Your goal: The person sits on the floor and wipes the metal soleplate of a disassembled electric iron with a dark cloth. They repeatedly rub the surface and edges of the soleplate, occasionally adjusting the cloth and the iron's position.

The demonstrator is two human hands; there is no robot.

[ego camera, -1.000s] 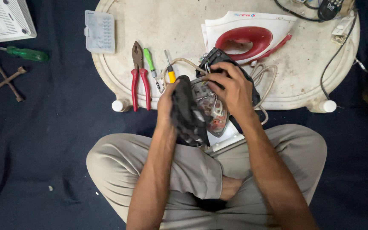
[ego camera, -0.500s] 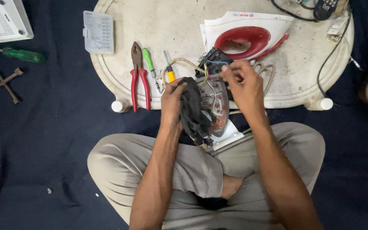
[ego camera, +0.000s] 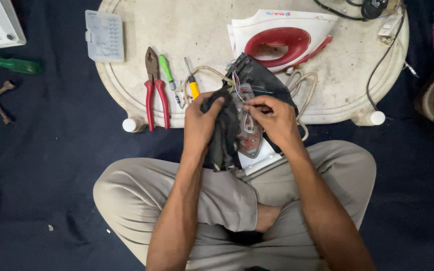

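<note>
A clear plastic parts box (ego camera: 105,36), contents unclear, lies well left of the fingers. The left hand (ego camera: 202,118) grips a dark cloth (ego camera: 223,131); right hand (ego camera: 276,118) fingers (ego camera: 253,106) pinch wiring inside the opened iron (ego camera: 249,108), between both hands at the surface (ego camera: 207,30) edge.

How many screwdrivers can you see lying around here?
3: a big green screwdriver on the dark cloth at left, a small green one beside the pliers, and a yellow-handled one next to it. Others may be hidden.
</note>
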